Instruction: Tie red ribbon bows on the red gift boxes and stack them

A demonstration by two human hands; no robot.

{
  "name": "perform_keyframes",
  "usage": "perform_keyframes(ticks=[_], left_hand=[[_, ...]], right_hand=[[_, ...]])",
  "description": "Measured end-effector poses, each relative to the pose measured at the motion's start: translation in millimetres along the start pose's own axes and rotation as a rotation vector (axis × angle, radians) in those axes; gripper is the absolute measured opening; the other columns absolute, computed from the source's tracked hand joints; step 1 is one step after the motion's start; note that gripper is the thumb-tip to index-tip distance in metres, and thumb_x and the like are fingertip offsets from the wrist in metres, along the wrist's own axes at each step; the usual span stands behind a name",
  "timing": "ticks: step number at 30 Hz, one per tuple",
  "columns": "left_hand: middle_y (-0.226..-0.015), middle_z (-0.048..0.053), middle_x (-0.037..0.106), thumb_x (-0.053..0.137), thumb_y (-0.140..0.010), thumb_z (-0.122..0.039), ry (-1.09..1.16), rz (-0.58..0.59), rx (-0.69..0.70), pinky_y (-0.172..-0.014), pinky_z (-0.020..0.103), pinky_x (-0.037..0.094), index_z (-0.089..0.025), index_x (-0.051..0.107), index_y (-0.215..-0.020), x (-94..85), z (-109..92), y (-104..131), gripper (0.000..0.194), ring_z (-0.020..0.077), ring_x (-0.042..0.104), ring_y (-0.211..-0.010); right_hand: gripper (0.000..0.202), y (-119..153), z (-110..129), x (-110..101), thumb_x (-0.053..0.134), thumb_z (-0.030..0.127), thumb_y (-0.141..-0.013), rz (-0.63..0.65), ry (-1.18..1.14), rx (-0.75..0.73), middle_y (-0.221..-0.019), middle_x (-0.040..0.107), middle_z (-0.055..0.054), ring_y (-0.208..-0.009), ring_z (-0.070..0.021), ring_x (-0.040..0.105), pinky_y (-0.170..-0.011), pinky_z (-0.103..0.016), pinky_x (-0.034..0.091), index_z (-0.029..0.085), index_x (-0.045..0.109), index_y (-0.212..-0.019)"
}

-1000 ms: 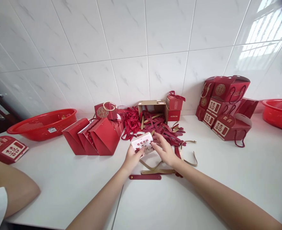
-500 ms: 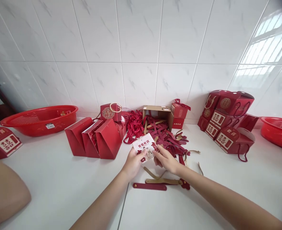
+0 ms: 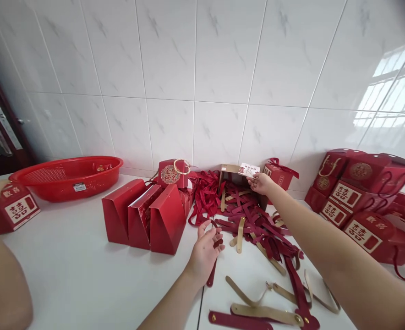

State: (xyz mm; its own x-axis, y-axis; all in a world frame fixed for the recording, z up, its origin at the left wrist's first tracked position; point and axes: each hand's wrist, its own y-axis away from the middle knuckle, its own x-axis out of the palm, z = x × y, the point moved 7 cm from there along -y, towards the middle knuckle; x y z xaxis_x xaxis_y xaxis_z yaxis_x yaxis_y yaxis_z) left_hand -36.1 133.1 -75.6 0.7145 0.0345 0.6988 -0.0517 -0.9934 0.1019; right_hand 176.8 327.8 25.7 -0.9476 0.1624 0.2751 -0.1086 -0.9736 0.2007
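Note:
My right hand (image 3: 260,182) reaches out over the small cardboard box (image 3: 228,174) and pinches a white card (image 3: 248,170) with red printing by its edge. My left hand (image 3: 205,252) is nearer, with its fingers curled around a dark red strap (image 3: 211,276); one end hangs below the palm and the other curves up past the fingertips. Beyond the hands is a heap of dark red and gold straps (image 3: 254,215), spilling from the box. Closer in, a gold strap (image 3: 262,312) and a dark red strap with a brass stud (image 3: 238,320) lie on the white table.
Three red folded boxes (image 3: 166,224) stand to the left, with a red gift box (image 3: 171,173) behind. A red plastic basket (image 3: 65,195) sits farther left, near another person's arm (image 3: 5,279). Red gift boxes (image 3: 357,197) are stacked at right, before the tiled wall (image 3: 219,128).
My right hand has carried the card forward and right, over the cardboard box. My left hand has let go of the card and now has a dark red strap. The view has shifted.

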Motion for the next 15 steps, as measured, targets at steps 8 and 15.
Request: perform_keyframes(ticks=[8, 15], left_hand=[[-0.096, 0.005, 0.059, 0.054, -0.069, -0.018, 0.111, -0.025, -0.065, -0.071, 0.029, 0.047, -0.028, 0.039, -0.122, 1.0, 3.0, -0.2, 0.056, 0.0155, 0.06, -0.08], [-0.098, 0.004, 0.056, 0.056, -0.073, -0.021, 0.055, -0.07, 0.077, -0.07, 0.026, 0.045, -0.026, 0.042, -0.119, -6.1, -15.3, -0.4, 0.048, 0.0131, 0.058, -0.08]], right_hand=[[0.033, -19.3, -6.2, 9.3, 0.056, 0.033, -0.091, -0.009, -0.28, -0.03, -0.119, 0.058, -0.009, -0.099, -0.0201, 0.061, -0.083, -0.041, 0.053, 0.016, 0.055, -0.12], [0.037, 31.2, -24.2, 1.2, 0.062, 0.039, -0.087, 0.11, -0.322, -0.042, -0.105, 0.064, -0.011, -0.087, -0.0173, 0.065, -0.064, -0.027, 0.057, 0.015, 0.054, -0.113]])
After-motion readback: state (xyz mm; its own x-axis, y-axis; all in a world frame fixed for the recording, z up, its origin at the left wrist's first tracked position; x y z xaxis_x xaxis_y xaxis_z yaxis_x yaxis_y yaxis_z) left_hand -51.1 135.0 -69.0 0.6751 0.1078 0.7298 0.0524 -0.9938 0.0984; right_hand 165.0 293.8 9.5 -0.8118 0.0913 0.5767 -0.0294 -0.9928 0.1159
